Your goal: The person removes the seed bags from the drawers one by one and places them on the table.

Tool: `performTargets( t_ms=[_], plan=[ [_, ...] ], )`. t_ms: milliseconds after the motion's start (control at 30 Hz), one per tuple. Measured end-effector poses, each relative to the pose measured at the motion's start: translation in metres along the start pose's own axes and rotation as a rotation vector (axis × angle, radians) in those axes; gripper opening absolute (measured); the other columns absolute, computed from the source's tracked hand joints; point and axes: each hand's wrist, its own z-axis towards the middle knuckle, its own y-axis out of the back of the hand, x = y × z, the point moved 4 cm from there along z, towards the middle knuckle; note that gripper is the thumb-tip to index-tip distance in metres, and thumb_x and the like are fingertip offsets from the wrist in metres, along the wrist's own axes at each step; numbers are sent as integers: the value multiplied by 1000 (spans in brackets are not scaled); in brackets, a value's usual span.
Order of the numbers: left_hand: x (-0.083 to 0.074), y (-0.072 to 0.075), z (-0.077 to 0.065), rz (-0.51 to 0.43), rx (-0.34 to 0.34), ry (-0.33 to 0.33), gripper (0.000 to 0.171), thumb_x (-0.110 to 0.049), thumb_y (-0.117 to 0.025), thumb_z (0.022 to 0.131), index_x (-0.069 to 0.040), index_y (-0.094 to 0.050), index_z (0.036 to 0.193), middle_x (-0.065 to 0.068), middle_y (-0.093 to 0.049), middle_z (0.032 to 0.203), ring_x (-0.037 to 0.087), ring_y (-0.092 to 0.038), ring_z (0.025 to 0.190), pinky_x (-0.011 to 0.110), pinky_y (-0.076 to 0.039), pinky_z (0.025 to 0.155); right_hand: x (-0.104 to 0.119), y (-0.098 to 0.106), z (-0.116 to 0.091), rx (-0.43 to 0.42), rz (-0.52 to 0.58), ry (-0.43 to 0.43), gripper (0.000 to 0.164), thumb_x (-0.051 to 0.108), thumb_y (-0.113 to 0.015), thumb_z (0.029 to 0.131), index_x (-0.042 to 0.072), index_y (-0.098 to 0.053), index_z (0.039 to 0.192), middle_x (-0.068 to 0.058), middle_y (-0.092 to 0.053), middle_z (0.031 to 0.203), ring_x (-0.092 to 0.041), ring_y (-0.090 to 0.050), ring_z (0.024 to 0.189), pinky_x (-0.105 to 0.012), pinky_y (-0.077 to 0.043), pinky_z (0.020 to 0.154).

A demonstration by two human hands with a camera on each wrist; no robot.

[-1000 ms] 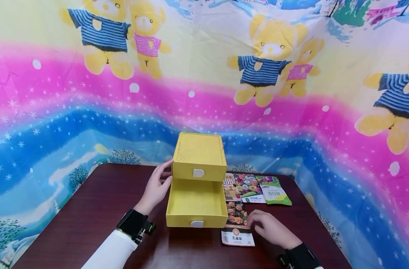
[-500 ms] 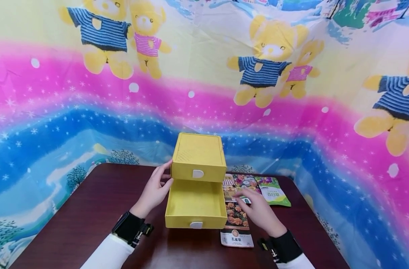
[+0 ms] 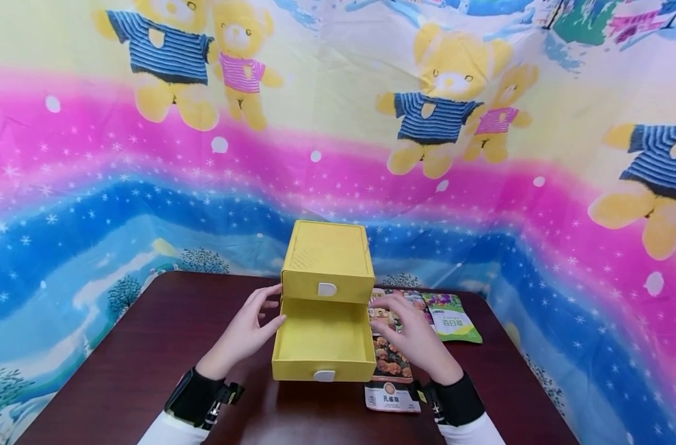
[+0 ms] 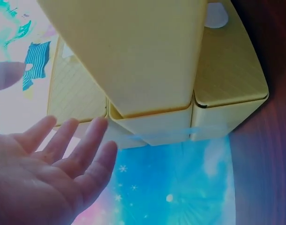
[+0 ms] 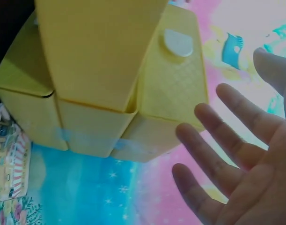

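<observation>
At left, the left hand is lower and nearer the person than half a second ago: fingers spread and relaxed, gripping nothing, beside the left wall of the yellow drawer unit. Fingertip contact cannot be judged with certainty from here. The unit has kept its place. At right, the right hand, over the orange-flower packet one second ago, is now at the unit's right side, fingers loosely apart, likewise gripping nothing.

The unit stands upright on the table in three tiers. The top drawer is closed, a white tab on its face. The middle drawer is drawn out toward the person, inner floor showing. The bottom drawer, seen by the left wrist camera, is closed.

Table surface extends from the left hand to the left edge, and before the drawer toward the person. The printed cloth hangs close behind the unit. Right side is tighter: the orange-flower packet lies along the drawer, the striped-awning packet behind it, the green packet nearer the right edge.
</observation>
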Motion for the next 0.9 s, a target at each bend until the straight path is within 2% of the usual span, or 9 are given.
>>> performTargets(
  t_ms=[200, 300, 433, 533, 700, 900],
  plan=[
    [9, 1, -3, 7, 96, 74, 79, -27, -73, 98, -6, -29, 161, 21, -32, 160, 45, -47, 139, 63, -44, 110, 5, -5, -2, 61, 7, -22, 43, 41, -70, 98, 42, -55, 138, 11, -51, 148, -13, -50, 140, -37, -54, 103],
    [14, 0, -4, -4, 145, 86, 87, -32, -73, 97, -5, -23, 162, 23, -26, 164, 48, -41, 144, 62, -45, 110, 5, -6, -3, 89, 5, -43, 50, 41, -72, 97, 45, -51, 142, 12, -46, 153, -12, -46, 144, -36, -52, 106],
    [20, -4, -6, -17, 186, 91, 94, -36, -75, 95, -6, -19, 164, 22, -24, 165, 47, -39, 146, 63, -44, 110, 4, -7, -5, 129, 19, -72, 59, 40, -77, 94, 40, -49, 146, 10, -43, 155, -16, -50, 141, -39, -55, 102],
    [22, -7, -6, -34, 200, 110, 99, -36, -78, 93, -8, -16, 165, 20, -25, 165, 46, -38, 147, 64, -42, 111, 3, -6, -6, 177, 24, -81, 65, 45, -77, 92, 33, -48, 149, 6, -42, 156, -21, -56, 134, -39, -58, 96],
    [21, -5, -5, -41, 221, 90, 106, -34, -82, 90, -7, -12, 165, 22, -23, 165, 48, -37, 147, 64, -44, 110, 3, -7, -9, 248, 4, -85, 72, 49, -78, 90, 29, -45, 152, 2, -38, 159, -25, -53, 137, -43, -56, 100],
    [17, -6, -7, -53, 273, 60, 113, -29, -85, 86, -6, -7, 165, 23, -18, 166, 50, -35, 146, 64, -44, 109, 4, -10, -10, 301, -7, -31, 80, 47, -80, 88, 27, -42, 154, -3, -33, 164, -27, -42, 147, -49, -50, 109]
  ],
)
